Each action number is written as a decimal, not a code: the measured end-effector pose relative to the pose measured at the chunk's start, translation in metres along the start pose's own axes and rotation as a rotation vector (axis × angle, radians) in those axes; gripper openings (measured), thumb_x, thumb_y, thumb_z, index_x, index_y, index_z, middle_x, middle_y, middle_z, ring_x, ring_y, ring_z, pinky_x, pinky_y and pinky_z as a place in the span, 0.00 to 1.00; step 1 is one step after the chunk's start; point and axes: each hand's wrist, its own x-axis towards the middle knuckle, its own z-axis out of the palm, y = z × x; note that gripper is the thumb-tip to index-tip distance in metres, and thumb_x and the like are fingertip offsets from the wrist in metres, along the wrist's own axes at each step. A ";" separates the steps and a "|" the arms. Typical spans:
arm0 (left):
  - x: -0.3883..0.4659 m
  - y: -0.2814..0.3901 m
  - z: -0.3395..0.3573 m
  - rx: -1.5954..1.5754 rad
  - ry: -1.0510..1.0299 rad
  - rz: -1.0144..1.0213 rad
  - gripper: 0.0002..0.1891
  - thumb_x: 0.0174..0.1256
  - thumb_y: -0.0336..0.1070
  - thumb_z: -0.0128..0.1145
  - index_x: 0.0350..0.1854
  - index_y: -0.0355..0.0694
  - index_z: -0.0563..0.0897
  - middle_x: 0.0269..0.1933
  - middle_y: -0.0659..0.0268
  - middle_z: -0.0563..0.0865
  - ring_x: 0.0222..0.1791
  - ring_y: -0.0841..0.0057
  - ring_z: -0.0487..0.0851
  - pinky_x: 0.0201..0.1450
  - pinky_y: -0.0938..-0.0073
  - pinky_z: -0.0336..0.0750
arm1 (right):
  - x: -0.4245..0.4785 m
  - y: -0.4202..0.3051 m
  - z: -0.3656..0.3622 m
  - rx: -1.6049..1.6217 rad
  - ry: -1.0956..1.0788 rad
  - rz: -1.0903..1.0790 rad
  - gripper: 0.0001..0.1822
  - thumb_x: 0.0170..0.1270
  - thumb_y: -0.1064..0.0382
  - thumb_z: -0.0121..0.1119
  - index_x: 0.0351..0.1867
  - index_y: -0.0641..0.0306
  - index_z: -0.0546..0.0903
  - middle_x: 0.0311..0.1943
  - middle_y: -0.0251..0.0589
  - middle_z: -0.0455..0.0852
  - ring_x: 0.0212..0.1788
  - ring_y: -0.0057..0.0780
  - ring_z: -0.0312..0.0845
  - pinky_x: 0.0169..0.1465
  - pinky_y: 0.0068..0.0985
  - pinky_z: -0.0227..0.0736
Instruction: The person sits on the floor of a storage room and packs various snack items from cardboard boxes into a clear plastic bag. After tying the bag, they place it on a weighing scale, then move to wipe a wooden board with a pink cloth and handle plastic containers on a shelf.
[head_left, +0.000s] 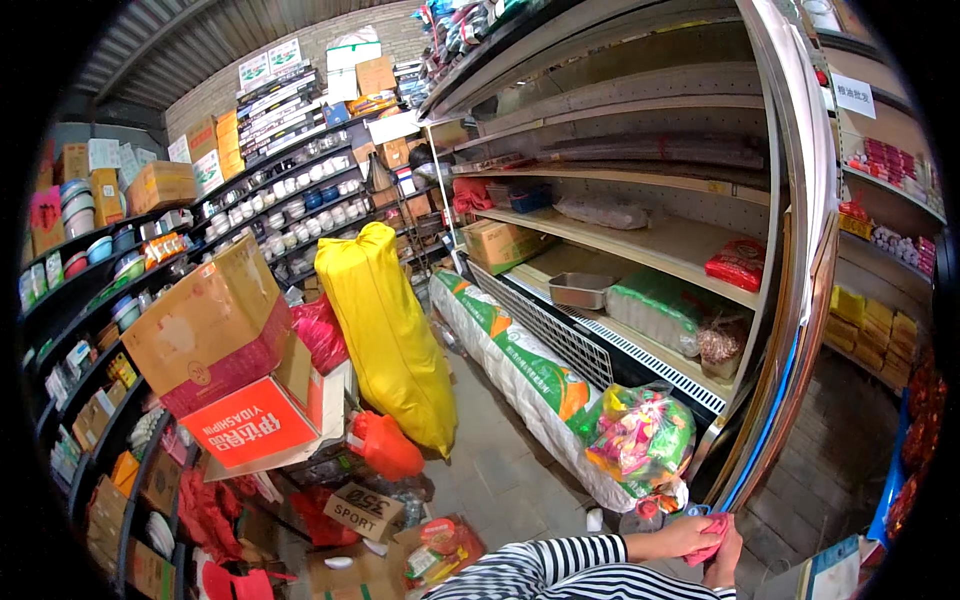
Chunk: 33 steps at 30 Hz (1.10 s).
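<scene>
My left hand (681, 538) and my right hand (724, 559) are close together at the lower right, both closed on a bunched pink cloth (707, 541). Striped sleeves cover my arms. Just left of the hands, a clear plastic bottle (643, 519) stands near the end of a long white sack with green and orange print (517, 360). On that end of the sack rests a clear bag of colourful packets (641, 435). Behind the hands, brown-edged boards (784, 420) lean beside a shelving unit.
A refrigerated-style display shelf (675, 262) holds a metal tray (581, 290) and wrapped goods. A tall yellow sack (386, 337) stands on the floor at centre left. Stacked cardboard boxes (217, 322) and a flattened carton (364, 511) are at left. Tableware shelves line the left wall.
</scene>
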 end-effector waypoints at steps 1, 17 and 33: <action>-0.005 0.003 -0.002 -0.058 -0.007 -0.025 0.16 0.60 0.46 0.53 0.32 0.35 0.78 0.26 0.62 0.81 0.26 0.75 0.79 0.29 0.71 0.72 | 0.000 0.005 -0.002 -0.011 -0.033 -0.030 0.16 0.64 0.53 0.49 0.26 0.63 0.78 0.23 0.31 0.77 0.25 0.22 0.72 0.29 0.23 0.67; 0.001 0.029 0.016 -0.222 -0.265 0.056 0.19 0.56 0.43 0.59 0.43 0.35 0.76 0.31 0.68 0.80 0.31 0.83 0.77 0.34 0.79 0.73 | -0.049 0.021 -0.047 0.509 -0.381 0.337 0.39 0.60 0.29 0.31 0.62 0.56 0.62 0.57 0.44 0.70 0.57 0.38 0.69 0.58 0.40 0.66; -0.080 -0.208 -0.086 0.543 -0.576 -0.305 0.18 0.57 0.45 0.55 0.44 0.38 0.77 0.43 0.53 0.81 0.43 0.62 0.80 0.45 0.66 0.74 | -0.185 0.121 -0.196 0.028 0.884 0.476 0.23 0.60 0.48 0.54 0.40 0.71 0.79 0.26 0.43 0.82 0.31 0.30 0.80 0.34 0.29 0.74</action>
